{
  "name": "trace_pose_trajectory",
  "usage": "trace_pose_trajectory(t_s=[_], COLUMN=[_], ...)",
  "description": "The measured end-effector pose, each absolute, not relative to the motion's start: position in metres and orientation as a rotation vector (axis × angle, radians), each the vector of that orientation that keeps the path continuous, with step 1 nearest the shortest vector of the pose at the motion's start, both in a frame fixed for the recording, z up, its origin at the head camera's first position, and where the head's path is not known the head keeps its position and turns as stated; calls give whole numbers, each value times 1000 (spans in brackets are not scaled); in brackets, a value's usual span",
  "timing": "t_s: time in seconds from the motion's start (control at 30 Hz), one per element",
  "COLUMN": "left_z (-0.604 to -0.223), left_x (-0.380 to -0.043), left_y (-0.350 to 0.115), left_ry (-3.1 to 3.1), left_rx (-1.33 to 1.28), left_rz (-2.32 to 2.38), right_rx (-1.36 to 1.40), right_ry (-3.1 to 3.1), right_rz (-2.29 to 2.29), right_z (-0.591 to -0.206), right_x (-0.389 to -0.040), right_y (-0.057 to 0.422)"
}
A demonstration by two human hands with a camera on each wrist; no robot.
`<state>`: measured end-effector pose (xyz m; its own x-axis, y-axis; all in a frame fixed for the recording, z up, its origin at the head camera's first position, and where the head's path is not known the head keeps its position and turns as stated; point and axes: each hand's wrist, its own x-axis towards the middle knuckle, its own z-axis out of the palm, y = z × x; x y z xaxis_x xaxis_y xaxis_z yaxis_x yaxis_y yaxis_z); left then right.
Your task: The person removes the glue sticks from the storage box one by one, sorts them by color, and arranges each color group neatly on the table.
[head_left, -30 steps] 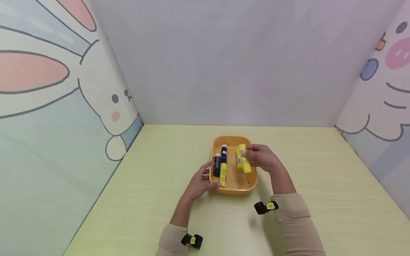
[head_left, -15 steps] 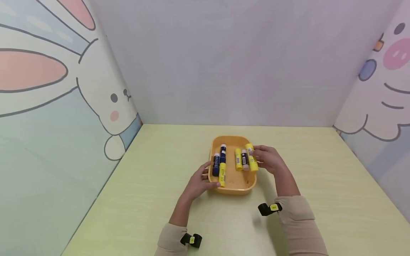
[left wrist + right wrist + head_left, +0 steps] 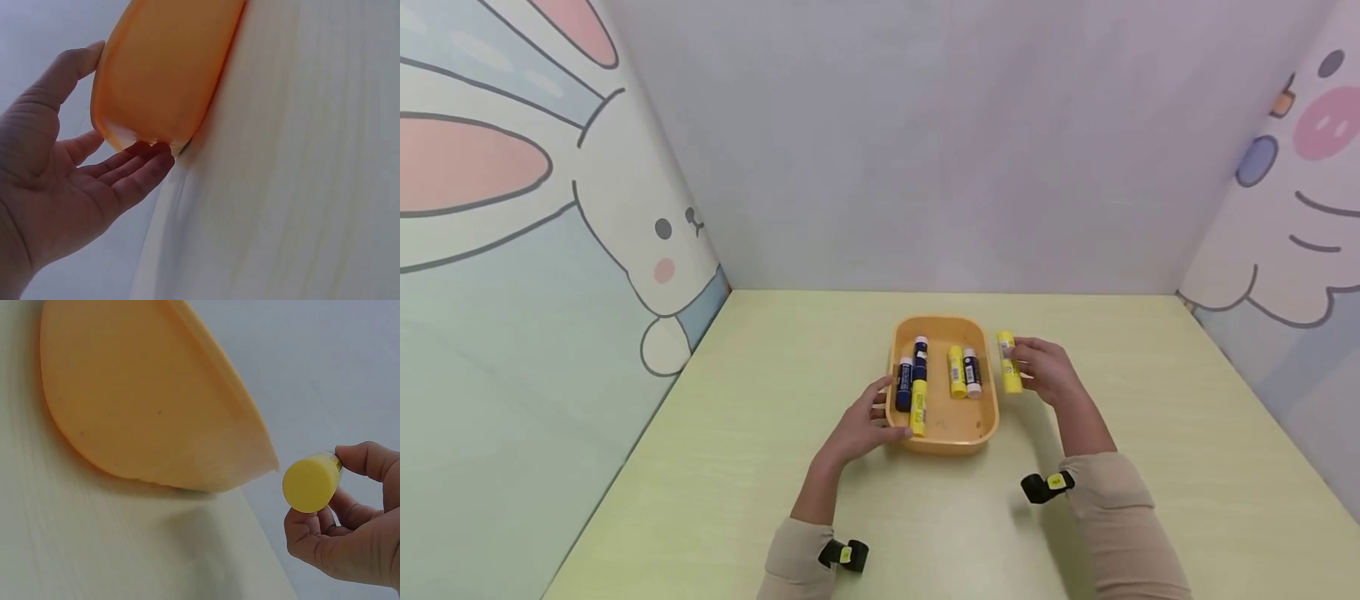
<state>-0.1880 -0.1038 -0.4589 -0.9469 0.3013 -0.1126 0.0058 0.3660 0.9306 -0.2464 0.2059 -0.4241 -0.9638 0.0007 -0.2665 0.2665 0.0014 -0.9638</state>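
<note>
An orange plastic tray (image 3: 951,447) sits on the table. My left hand (image 3: 859,425) grips its near left corner, thumb at the rim and fingers against the outer wall, as the left wrist view shows. Just beyond the tray's right side, my right hand (image 3: 1047,367) pinches a yellow glue stick (image 3: 1009,362) between thumb and fingers, raised off the table. Inside the tray, dark blue glue sticks (image 3: 904,385) and a yellow one (image 3: 918,408) lie along the left. Another yellow glue stick (image 3: 957,372) lies beside a dark blue one (image 3: 972,372) on the right.
The pale wooden table (image 3: 775,358) extends on both sides of the tray. A plain back wall (image 3: 940,150) and side walls printed with cartoon animals enclose it. A black strap with a small device (image 3: 844,555) is on each forearm.
My right hand has carried the yellow glue stick rightward, from over the tray to outside its right rim. A dark blue glue stick in the tray has come into view. My left hand keeps its place.
</note>
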Motion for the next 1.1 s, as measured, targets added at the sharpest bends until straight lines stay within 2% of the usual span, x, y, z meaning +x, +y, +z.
trace_pose_trajectory(t_s=[0.3, 0.6, 1.1], left_z=[-459, -461, -462], left_x=[-191, -194, -193], left_y=[-105, -105, -105], left_ry=[2372, 2381, 2374], left_rx=[340, 298, 286], left_rz=[1562, 1557, 1561], right_rx=[385, 427, 559], right_ry=[2032, 2056, 2326], right_rz=[-2061, -2054, -1772], right_z=[-436, -450, -465], right_x=[-250, -261, -284], right_y=[219, 222, 215])
